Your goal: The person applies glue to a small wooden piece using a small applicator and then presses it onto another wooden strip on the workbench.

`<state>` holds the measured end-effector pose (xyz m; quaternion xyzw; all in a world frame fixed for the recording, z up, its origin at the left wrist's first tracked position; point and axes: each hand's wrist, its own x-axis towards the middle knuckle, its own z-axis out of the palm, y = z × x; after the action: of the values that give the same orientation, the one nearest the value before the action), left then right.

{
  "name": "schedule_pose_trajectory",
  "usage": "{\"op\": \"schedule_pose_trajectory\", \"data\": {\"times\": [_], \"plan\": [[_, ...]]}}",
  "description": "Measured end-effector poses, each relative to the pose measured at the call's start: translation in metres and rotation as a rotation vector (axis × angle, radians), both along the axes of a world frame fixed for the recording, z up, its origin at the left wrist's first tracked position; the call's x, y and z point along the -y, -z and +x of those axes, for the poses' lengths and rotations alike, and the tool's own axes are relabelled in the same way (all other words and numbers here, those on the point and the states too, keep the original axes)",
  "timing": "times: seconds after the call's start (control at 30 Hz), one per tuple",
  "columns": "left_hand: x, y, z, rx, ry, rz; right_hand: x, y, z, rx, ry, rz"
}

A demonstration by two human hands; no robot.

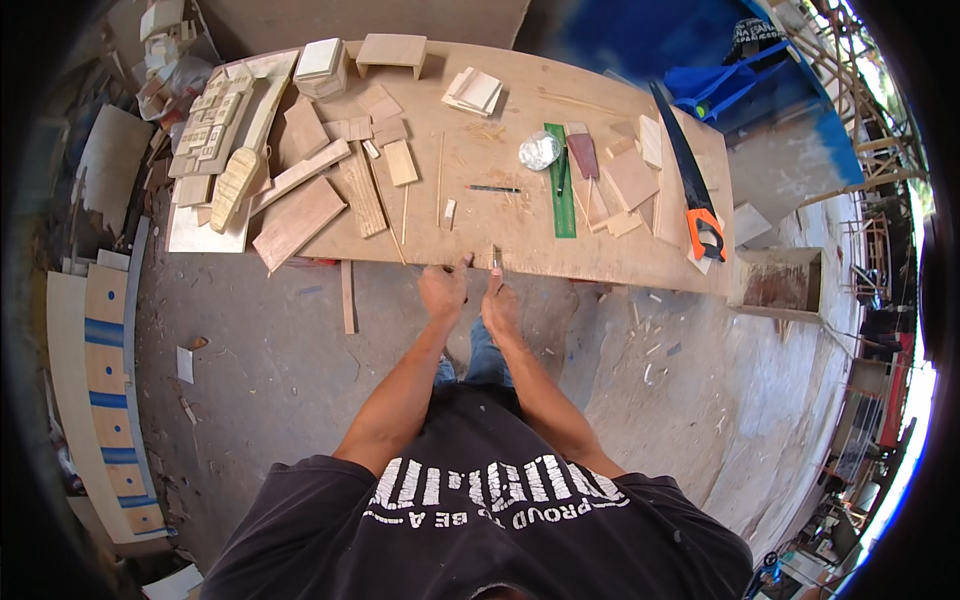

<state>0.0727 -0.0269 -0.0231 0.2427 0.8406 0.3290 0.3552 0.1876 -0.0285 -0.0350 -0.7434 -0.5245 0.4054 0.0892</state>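
Both hands are at the near edge of a plywood-topped table [420, 247]. My left hand [444, 290] is curled at the edge, its thumb or a finger pointing forward; whatever lies inside it is hidden. My right hand [499, 301] grips a small slim tool [496, 257], perhaps a knife, with its metal end pointing away over the tabletop. Beyond the hands lie a small pale wood block [450, 210], a dark pencil [493, 189] and a thin wood stick [440, 176]. A green ruler-like strip [562, 217] lies to the right, beside a round tub of white material [539, 151].
A handsaw with an orange handle [694, 225] lies at the table's right. Wood boards [300, 225] crowd the left, one overhanging the near edge, beside a carved wooden model of small buildings [210, 127]. Stacked wood squares [474, 91] lie toward the back. A box [780, 281] stands right of the table.
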Motion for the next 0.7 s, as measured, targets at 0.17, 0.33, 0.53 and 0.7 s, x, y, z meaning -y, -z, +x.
{"op": "schedule_pose_trajectory", "data": {"times": [0.17, 0.33, 0.53, 0.7], "plan": [[0.007, 0.007, -0.003, -0.222, 0.070, 0.037, 0.010, -0.007, -0.003, -0.088, 0.045, 0.043], [0.009, -0.030, -0.003, -0.251, 0.192, -0.006, 0.018, 0.010, 0.000, -0.154, 0.037, 0.091], [-0.002, -0.031, -0.006, -0.232, 0.101, -0.147, 0.025, 0.006, -0.006, -0.217, 0.064, 0.099], [0.014, -0.030, -0.004, -0.441, 0.309, 0.460, 0.028, 0.001, -0.009, -0.180, 0.046, 0.129]]}}
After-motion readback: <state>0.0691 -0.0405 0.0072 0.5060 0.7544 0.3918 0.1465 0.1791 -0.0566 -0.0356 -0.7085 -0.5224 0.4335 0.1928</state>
